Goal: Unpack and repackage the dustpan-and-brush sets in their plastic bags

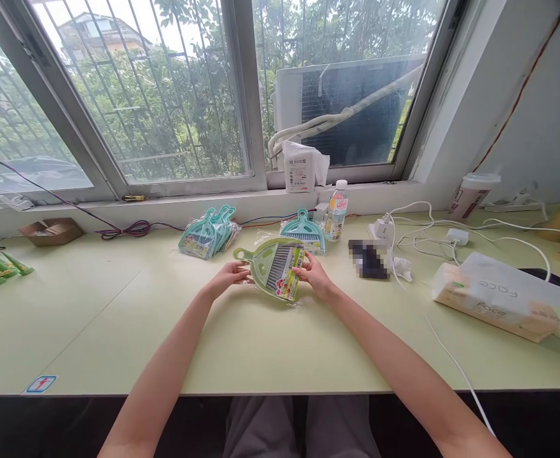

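Between my two hands is a green dustpan and brush set in clear plastic wrap, tilted up over the table. Its handle end points left, and a printed card covers part of the bristles. My left hand is closed on the wrap below the handle end. At the card side, my right hand grips the right edge with the thumb in front. Behind it lies a turquoise dustpan set, partly hidden by the green one. Several more turquoise dustpan sets are piled to the left, wrapped too.
A drink bottle stands behind my right hand. Rightward are a blurred dark object, white cables, a tissue pack and a lidded cup. Leftward are a small cardboard box and green packets.
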`<act>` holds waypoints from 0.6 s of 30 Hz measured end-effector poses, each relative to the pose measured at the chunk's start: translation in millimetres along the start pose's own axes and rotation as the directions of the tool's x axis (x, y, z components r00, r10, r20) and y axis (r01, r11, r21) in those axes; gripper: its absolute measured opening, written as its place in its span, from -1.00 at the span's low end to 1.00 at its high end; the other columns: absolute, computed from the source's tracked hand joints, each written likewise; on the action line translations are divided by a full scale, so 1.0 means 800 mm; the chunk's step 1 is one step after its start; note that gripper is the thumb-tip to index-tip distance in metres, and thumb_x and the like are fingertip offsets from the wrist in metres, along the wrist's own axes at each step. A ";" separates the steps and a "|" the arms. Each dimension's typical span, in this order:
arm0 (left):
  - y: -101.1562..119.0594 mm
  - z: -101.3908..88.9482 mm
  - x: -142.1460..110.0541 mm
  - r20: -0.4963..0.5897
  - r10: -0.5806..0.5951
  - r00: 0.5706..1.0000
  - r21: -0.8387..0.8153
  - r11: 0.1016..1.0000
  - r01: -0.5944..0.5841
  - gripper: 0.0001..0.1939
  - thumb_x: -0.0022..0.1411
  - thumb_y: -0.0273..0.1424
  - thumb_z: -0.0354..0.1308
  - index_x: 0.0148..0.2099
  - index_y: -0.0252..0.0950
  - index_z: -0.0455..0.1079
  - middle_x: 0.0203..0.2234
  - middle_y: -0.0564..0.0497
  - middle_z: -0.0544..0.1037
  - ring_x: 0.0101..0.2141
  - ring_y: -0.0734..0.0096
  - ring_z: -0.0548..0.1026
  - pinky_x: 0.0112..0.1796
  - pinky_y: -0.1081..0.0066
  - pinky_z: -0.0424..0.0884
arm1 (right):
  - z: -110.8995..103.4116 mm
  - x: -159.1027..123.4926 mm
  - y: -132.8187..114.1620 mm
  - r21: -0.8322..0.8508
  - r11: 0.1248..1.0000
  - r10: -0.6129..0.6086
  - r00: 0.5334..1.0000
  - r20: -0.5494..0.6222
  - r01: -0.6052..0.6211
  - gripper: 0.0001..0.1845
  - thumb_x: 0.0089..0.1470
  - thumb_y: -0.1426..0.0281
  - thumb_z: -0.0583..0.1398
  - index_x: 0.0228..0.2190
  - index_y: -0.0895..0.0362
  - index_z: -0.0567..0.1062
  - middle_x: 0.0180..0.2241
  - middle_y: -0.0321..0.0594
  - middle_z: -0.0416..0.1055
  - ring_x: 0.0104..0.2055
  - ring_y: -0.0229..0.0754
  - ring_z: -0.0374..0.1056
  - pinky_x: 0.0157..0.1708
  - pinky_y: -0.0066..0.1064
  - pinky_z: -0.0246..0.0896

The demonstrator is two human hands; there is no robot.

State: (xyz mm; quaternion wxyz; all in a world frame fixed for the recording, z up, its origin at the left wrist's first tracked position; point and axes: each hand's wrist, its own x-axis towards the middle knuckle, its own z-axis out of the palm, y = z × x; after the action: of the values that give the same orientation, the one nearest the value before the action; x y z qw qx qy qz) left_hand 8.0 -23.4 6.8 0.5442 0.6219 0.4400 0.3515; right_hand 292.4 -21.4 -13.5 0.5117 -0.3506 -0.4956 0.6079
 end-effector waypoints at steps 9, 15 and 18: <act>-0.009 -0.023 0.003 -0.191 0.016 0.981 -0.112 0.993 -0.038 -0.40 -0.01 -0.25 0.35 0.06 -0.38 0.33 -0.25 -0.23 0.58 -0.31 0.21 0.58 -0.11 0.18 0.44 | 0.007 -0.005 -0.012 -0.004 1.000 -0.018 0.993 -0.114 0.017 -0.46 -0.19 0.42 0.33 -0.11 0.07 0.34 -0.30 -0.22 0.53 -0.27 -0.12 0.47 -0.21 -0.17 0.44; -0.013 -0.089 -0.020 -0.854 0.030 0.519 0.064 0.997 0.048 -0.54 0.12 -0.52 0.11 0.10 -0.34 0.25 -0.35 -0.10 0.56 -0.36 0.30 0.54 -0.18 0.20 0.44 | -0.033 0.007 -0.013 0.098 0.991 -0.064 0.962 -0.264 0.093 -0.57 -0.19 0.43 0.33 -0.21 0.06 0.38 -0.25 -0.24 0.52 -0.20 -0.14 0.47 -0.11 -0.20 0.42; -0.015 -0.110 -0.034 -0.966 0.130 0.225 0.205 0.911 0.357 -0.56 0.08 -0.56 0.06 0.05 -0.32 0.26 -0.15 -0.24 0.50 -0.04 0.03 0.41 -0.07 0.05 0.30 | -0.040 0.010 -0.010 0.121 0.987 -0.063 0.952 -0.299 0.103 -0.58 -0.20 0.43 0.33 -0.23 0.06 0.38 -0.24 -0.24 0.52 -0.20 -0.15 0.47 -0.10 -0.23 0.43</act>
State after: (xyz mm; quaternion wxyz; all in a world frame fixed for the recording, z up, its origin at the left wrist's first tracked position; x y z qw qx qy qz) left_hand -84.2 -16.0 10.1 0.0441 0.3278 0.7856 0.5230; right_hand 322.5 -6.4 -13.2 0.6273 -0.3805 -0.3860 0.5592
